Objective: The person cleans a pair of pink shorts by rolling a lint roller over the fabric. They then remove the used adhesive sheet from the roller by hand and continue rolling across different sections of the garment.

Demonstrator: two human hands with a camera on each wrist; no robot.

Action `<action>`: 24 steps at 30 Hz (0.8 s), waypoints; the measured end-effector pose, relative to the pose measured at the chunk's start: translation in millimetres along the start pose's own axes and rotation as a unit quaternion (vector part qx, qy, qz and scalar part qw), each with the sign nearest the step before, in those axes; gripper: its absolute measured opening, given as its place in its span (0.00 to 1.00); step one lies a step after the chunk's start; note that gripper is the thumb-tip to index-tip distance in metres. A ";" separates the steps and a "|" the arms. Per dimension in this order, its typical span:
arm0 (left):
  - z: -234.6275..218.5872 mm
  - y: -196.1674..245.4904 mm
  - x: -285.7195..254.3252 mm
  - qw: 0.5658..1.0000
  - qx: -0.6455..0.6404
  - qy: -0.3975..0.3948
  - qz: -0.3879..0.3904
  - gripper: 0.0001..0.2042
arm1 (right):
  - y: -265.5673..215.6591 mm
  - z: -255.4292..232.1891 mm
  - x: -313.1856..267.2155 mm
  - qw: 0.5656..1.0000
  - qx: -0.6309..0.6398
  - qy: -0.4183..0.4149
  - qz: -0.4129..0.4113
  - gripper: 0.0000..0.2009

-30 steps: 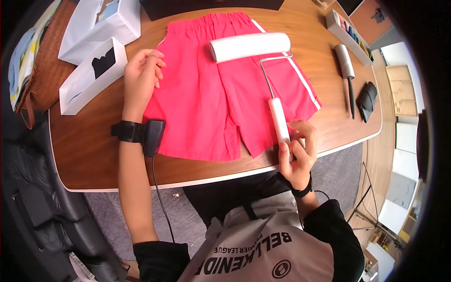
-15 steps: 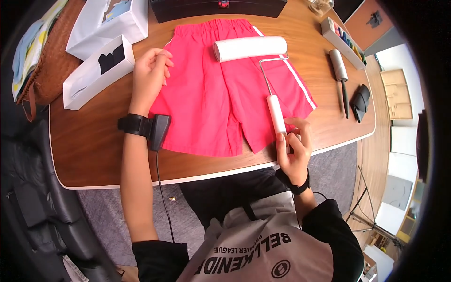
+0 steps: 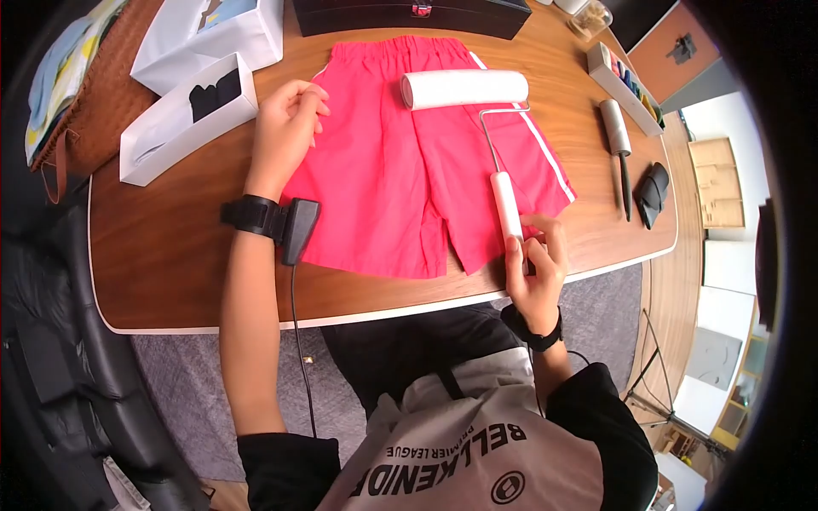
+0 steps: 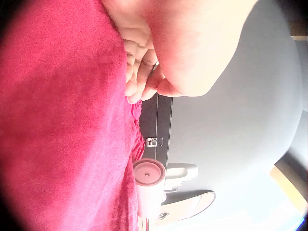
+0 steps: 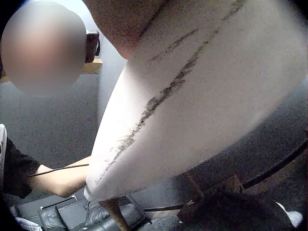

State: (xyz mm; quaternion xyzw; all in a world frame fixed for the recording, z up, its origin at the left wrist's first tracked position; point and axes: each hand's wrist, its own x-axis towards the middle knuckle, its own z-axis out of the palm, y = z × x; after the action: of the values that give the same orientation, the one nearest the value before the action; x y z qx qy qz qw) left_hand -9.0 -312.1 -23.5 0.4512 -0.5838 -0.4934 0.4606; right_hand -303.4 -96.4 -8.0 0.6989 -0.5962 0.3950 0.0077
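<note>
Pink shorts (image 3: 375, 170) with a white side stripe lie spread on the wooden table, waistband away from me. My right hand (image 3: 538, 274) grips the white handle of a large lint roller (image 3: 467, 88), whose white cylinder rests across the upper right part of the shorts. A bent wire joins handle and cylinder. At the upper left edge of the shorts rests my left hand (image 3: 288, 128), its fingers loosely curled. The left wrist view shows those fingers (image 4: 137, 72) against the pink cloth, with the roller's end beyond. In the right wrist view, the pale table underside fills most of the picture.
White boxes, one with black cloth (image 3: 215, 95) inside, stand at the left beside a woven basket (image 3: 102, 111). A black case (image 3: 409, 17) is at the back. A smaller lint roller (image 3: 615, 128), a black pouch (image 3: 653, 196) and a box of small items (image 3: 626, 85) are at the right.
The head view has shifted, so the table and shorts appear slightly further right. Both hands and the lint roller keep about the same places on the shorts.
</note>
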 end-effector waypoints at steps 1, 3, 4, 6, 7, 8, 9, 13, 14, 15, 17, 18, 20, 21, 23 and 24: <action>-0.4 -0.2 0.0 1.000 0.000 0.001 0.000 0.10 | -0.1 0.2 0.2 1.000 0.000 0.000 0.000 0.13; 0.5 1.1 -1.0 1.000 0.018 0.003 -0.003 0.10 | 0.2 -0.3 -0.3 1.000 -0.002 -0.009 0.007 0.12; 1.1 1.1 -1.2 1.000 0.017 0.004 -0.004 0.10 | 0.6 -0.3 -0.6 1.000 -0.003 -0.011 0.007 0.12; 0.7 0.6 -1.4 1.000 0.019 0.004 0.003 0.10 | 0.5 0.5 -0.7 1.000 0.001 -0.011 0.009 0.12; 0.3 0.1 -1.3 1.000 0.019 0.005 0.000 0.10 | 0.0 1.3 -1.0 1.000 0.002 -0.014 0.010 0.12; 0.2 -0.4 -0.8 1.000 0.012 0.001 0.006 0.10 | -0.6 2.0 -1.1 1.000 0.000 -0.012 0.017 0.13; 0.1 -0.9 -0.5 1.000 0.006 -0.002 0.012 0.10 | -0.9 2.4 -1.2 1.000 -0.003 -0.011 0.024 0.13; 0.9 -0.5 -0.3 1.000 0.019 0.002 -0.002 0.10 | 2.0 3.2 -2.5 1.000 -0.007 -0.011 0.015 0.13; 0.5 -2.1 -0.1 1.000 0.018 0.002 0.006 0.10 | 2.5 3.2 -2.7 1.000 -0.009 -0.017 0.018 0.13; 0.1 -4.0 -0.2 1.000 0.017 0.001 0.012 0.10 | 2.8 3.3 -3.1 1.000 -0.010 -0.018 0.021 0.13; -0.2 -4.8 -1.4 0.999 0.026 -0.002 0.022 0.11 | 5.0 3.5 -4.6 0.999 -0.013 -0.030 0.032 0.13; -0.8 -7.0 -1.7 0.998 0.039 -0.005 0.041 0.11 | 6.5 4.0 -5.2 0.999 -0.017 -0.025 0.024 0.14; -2.6 -12.8 2.1 0.995 0.070 -0.011 0.067 0.11 | 4.2 3.9 -4.2 0.999 -0.023 -0.028 0.021 0.14; -0.6 -5.9 -1.2 0.996 0.069 -0.012 0.053 0.11 | 3.1 4.2 -4.8 0.999 -0.026 -0.034 0.032 0.13; 5.6 6.8 -4.7 0.998 0.067 0.008 0.009 0.07 | 7.5 6.5 -6.6 0.999 -0.028 -0.022 0.013 0.12; 4.4 3.9 -3.7 0.998 0.053 0.002 0.019 0.08 | 7.4 6.9 -7.3 0.999 -0.031 -0.021 0.017 0.11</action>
State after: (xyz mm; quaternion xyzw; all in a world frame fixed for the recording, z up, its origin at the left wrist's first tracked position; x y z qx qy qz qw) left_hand -13.0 -307.3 -20.4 0.4643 -0.6168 -0.4520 0.4469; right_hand -305.7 -95.8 -20.3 0.6961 -0.6202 0.3616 0.0097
